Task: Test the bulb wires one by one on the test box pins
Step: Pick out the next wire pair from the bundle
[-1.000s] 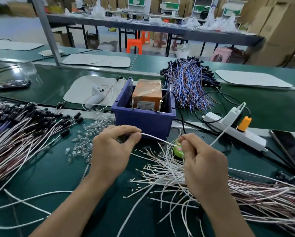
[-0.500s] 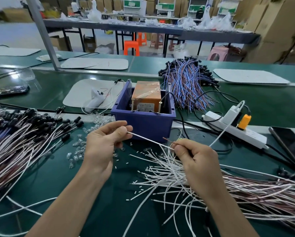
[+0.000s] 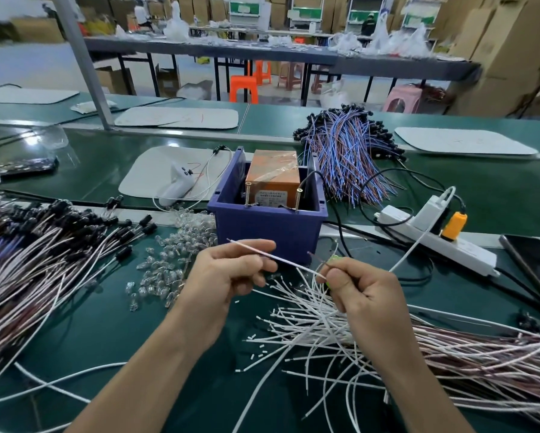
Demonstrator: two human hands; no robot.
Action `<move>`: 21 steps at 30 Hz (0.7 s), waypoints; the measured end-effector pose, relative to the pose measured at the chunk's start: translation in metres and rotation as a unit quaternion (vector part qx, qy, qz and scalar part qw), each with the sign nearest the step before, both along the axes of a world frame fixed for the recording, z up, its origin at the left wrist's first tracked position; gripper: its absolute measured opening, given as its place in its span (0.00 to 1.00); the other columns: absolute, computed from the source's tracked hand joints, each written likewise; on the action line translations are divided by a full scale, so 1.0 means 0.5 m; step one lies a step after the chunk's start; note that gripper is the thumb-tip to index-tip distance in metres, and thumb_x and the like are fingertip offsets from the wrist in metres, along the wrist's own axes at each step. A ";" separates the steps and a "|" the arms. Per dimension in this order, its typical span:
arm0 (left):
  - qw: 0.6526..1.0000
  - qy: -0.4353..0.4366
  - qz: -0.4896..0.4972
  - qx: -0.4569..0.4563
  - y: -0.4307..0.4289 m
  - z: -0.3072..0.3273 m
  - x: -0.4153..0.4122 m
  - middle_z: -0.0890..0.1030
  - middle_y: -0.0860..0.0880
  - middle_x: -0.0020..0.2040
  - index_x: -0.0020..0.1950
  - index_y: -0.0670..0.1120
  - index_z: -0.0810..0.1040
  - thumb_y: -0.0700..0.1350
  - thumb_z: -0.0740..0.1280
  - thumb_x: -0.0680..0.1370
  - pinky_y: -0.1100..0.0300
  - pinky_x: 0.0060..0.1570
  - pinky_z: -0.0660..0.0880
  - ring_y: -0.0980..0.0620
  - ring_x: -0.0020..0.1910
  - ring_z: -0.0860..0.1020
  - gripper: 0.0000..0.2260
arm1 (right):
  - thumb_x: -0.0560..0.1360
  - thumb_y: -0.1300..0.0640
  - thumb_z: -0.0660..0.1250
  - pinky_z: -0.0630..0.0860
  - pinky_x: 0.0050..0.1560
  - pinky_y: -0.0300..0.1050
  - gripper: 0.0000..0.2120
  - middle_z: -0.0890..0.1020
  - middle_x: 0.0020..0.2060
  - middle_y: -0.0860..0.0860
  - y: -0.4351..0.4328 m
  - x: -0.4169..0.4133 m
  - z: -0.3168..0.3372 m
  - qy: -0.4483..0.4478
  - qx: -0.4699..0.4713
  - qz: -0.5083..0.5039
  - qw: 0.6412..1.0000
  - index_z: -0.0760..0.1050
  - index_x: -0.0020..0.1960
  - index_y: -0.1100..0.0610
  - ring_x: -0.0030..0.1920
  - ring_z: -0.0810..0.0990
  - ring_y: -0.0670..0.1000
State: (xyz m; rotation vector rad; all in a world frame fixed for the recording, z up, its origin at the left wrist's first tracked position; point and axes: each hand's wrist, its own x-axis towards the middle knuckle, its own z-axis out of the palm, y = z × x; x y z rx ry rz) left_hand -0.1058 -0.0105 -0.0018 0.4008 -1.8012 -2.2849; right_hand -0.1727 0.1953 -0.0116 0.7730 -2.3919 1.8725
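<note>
I have one wire (image 3: pixel 281 259) stretched between both hands, just in front of the box (image 3: pixel 268 228) and not touching it. My left hand (image 3: pixel 228 271) pinches it between thumb and fingers, with its tip pointing up toward the box's near wall. My right hand (image 3: pixel 362 290) is curled around the other end, and a brown lead (image 3: pixel 314 256) pokes out above the thumb. Something green shows at that hand; I cannot tell what it is.

The two pins (image 3: pixel 248 195) stand upright inside the box's near rim, above the wire, and nothing is on them. I judge this to be the presenting step: the wire is picked but not yet tested.

Next I would lift both hands over the rim and set the bare ends on the pins, one each. That calls for a steady pinch close to the tips. I would also keep clear of the pile (image 3: pixel 309 326) on the surface in front of the box.
</note>
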 end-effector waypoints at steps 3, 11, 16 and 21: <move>0.999 0.002 -0.008 0.045 0.005 -0.007 -0.006 0.87 0.45 0.43 0.47 0.49 0.89 0.50 0.75 0.68 0.67 0.34 0.75 0.56 0.34 0.80 0.11 | 0.80 0.57 0.67 0.68 0.35 0.44 0.11 0.75 0.25 0.43 -0.006 0.004 -0.002 0.011 0.034 0.002 0.999 0.82 0.41 0.49 0.29 0.71 0.43; 0.993 0.010 0.069 0.099 0.006 0.009 -0.007 0.86 0.44 0.39 0.35 0.50 0.87 0.53 0.70 0.72 0.67 0.31 0.76 0.54 0.32 0.81 0.10 | 0.77 0.51 0.68 0.78 0.54 0.34 0.09 0.84 0.49 0.40 0.006 0.029 0.046 0.106 0.051 -0.110 0.987 0.85 0.53 0.44 0.52 0.82 0.43; 0.989 0.015 0.107 0.101 -0.008 0.018 -0.005 0.82 0.45 0.34 0.32 0.52 0.84 0.52 0.65 0.82 0.66 0.25 0.70 0.54 0.26 0.75 0.19 | 0.80 0.55 0.68 0.69 0.25 0.33 0.12 0.83 0.32 0.45 0.054 0.000 0.157 0.096 0.108 -0.026 0.989 0.85 0.53 0.38 0.24 0.73 0.42; 0.993 0.013 0.107 0.039 -0.006 0.017 -0.007 0.76 0.48 0.28 0.33 0.53 0.82 0.50 0.63 0.85 0.67 0.23 0.67 0.55 0.24 0.70 0.21 | 0.79 0.58 0.69 0.70 0.27 0.32 0.08 0.83 0.28 0.43 0.027 -0.033 0.223 0.158 0.201 -0.057 0.965 0.75 0.51 0.45 0.23 0.73 0.44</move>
